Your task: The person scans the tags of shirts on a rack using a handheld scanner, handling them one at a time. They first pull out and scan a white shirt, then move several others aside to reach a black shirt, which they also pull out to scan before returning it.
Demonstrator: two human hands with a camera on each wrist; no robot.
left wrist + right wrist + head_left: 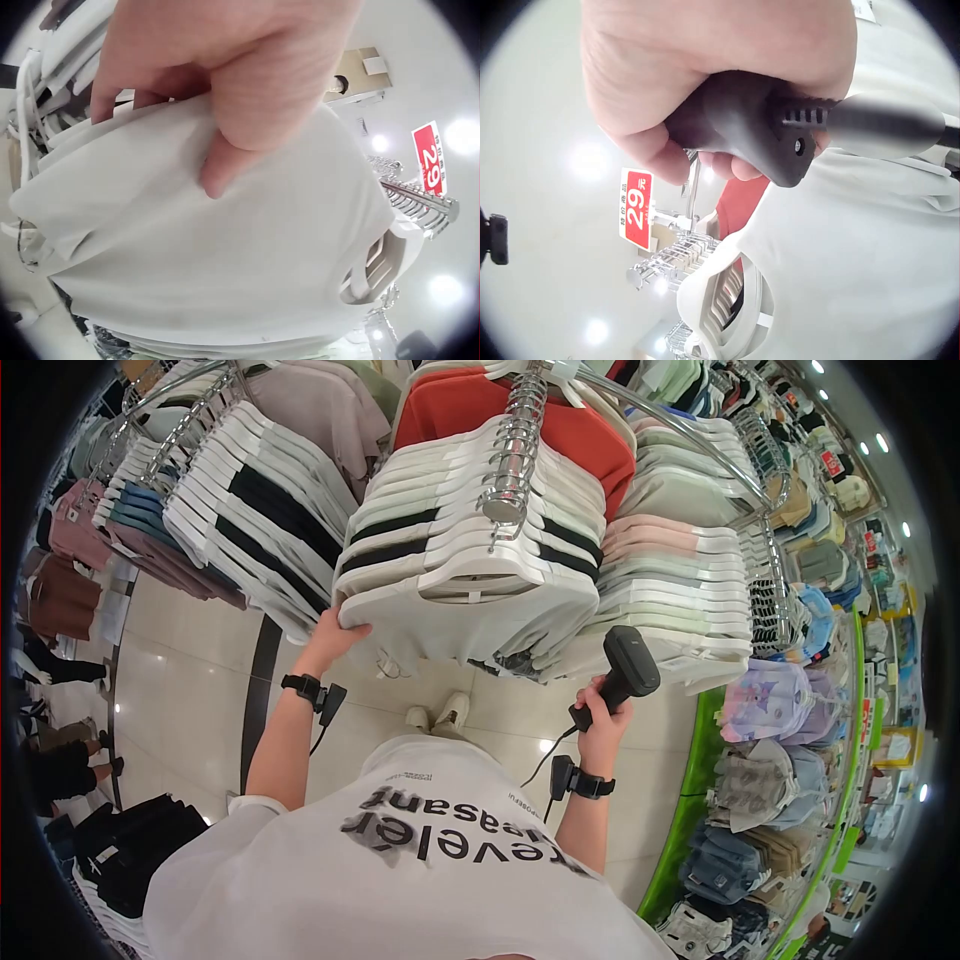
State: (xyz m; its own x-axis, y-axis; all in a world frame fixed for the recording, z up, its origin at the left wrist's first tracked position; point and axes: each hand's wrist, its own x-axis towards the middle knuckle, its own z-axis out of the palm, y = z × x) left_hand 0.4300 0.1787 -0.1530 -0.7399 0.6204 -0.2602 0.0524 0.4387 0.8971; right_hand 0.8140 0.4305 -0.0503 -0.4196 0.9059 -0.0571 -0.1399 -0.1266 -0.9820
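Observation:
My left hand (pixel 333 640) grips the shoulder of the front white shirt (pixel 480 622) on the middle rack. In the left wrist view the thumb lies on the pale cloth (pixel 247 247), while the other fingers reach over its edge and are partly hidden behind it. My right hand (pixel 603 722) holds a black barcode scanner (pixel 632 660) by its handle, to the right of that shirt. A cord runs down from the handle's base. In the right wrist view the fingers wrap round the scanner handle (pixel 735 120). The shirt hangs on a white hanger (pixel 480 565).
Packed shirts (pixel 250 510) hang to the left, with pink and pale ones (pixel 680 580) to the right. A metal display arm (pixel 510 480) carries the middle row. A red price sign (pixel 636 208) reads 29. Folded clothes (pixel 725 860) line a green-edged shelf at right.

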